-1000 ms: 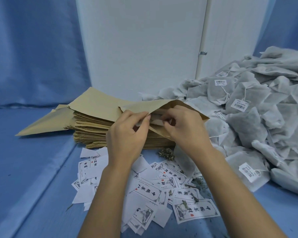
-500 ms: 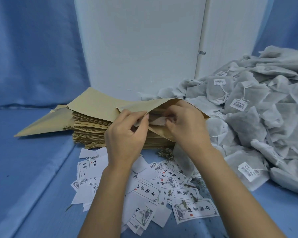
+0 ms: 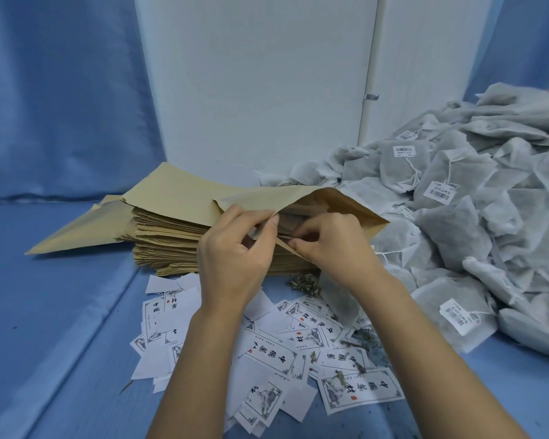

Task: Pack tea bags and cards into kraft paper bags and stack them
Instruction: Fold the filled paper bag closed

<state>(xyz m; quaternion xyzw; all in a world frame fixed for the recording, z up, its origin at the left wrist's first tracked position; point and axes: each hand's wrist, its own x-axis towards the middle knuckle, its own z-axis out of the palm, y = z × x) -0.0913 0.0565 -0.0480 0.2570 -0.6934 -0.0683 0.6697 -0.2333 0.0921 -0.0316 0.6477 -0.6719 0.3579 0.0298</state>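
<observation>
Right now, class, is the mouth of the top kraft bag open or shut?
Open. The kraft bag gapes: left hand pinches its upper edge, right hand its lower edge.

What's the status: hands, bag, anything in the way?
Left hand pinches upper lip of kraft bag, right hand pinches lower lip. Mouth held open atop the stack; contents unclear. Nothing blocks the mouth.

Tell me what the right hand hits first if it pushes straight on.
Probably the inside of the open bag: the right hand points into its mouth. The left hand lies close beside; depth is unclear.
</observation>
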